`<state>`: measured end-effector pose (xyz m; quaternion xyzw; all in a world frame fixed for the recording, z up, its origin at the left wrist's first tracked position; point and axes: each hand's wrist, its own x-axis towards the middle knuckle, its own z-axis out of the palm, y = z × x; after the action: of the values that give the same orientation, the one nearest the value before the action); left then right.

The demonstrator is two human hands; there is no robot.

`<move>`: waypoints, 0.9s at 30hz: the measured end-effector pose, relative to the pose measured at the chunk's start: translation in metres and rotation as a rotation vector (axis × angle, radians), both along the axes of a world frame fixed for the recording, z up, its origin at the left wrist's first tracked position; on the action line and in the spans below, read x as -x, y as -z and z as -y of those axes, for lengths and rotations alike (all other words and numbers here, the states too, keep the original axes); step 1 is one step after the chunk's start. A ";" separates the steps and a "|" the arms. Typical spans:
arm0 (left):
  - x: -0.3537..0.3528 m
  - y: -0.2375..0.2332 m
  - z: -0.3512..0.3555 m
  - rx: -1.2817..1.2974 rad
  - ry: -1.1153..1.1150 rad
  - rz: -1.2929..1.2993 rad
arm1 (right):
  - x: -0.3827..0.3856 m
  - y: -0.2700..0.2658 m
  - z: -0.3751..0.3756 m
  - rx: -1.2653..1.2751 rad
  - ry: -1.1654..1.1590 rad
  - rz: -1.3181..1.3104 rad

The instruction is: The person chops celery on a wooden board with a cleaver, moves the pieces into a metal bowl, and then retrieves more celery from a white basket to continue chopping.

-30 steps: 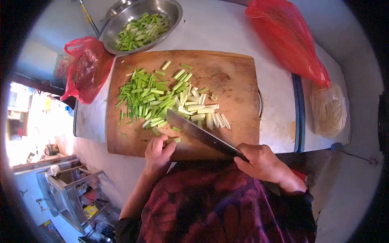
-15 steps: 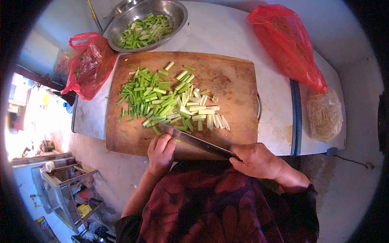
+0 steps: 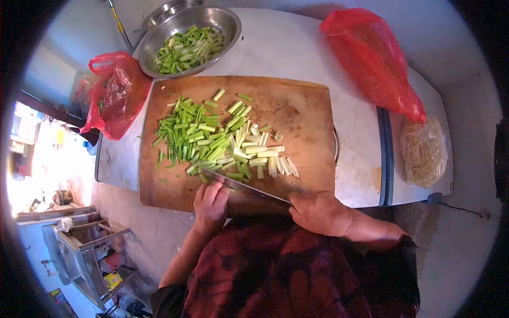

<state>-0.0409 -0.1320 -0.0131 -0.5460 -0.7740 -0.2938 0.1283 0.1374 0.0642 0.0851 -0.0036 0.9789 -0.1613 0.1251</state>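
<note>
My right hand (image 3: 321, 213) is closed round the handle of a kitchen knife (image 3: 246, 188). Its long blade slants up and left across the near part of a wooden cutting board (image 3: 302, 153), and the tip reaches the near edge of the cut celery (image 3: 204, 138). My left hand (image 3: 211, 204) is at the board's near edge, fingers bent and together close beside the blade's front end; what they may hold is hidden. The celery lies in a loose heap of short pieces, green leafy bits at left and pale stalk ends at right.
Behind the board stands a steel bowl (image 3: 230, 40) with more cut celery in it. A red plastic bag (image 3: 116, 93) sits at left, another red bag (image 3: 371, 63) at right. Nearer on the right is a clear bag of pale noodle-like strands (image 3: 424, 153).
The knife and my right hand have shifted slightly left. My left hand stays beside the blade. The whole view has tilted a little, and the celery heap looks much the same.
</note>
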 end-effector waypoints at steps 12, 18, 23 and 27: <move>0.093 -0.036 -0.114 0.001 -0.030 0.153 | -0.054 -0.006 -0.020 0.743 0.894 -0.197; 0.116 -0.041 -0.164 0.563 -0.101 0.137 | -0.068 -0.003 -0.017 0.585 0.871 -0.211; 0.118 -0.046 -0.156 0.508 -0.067 0.117 | -0.068 0.001 -0.018 0.536 0.844 -0.142; 0.088 -0.090 -0.101 0.188 0.088 0.197 | -0.064 -0.007 -0.016 0.492 0.781 -0.182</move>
<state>-0.1285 -0.0307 0.0768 -0.5576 -0.7822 -0.2777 -0.0129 0.2012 0.0806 0.0918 0.3214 0.8467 -0.4226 -0.0357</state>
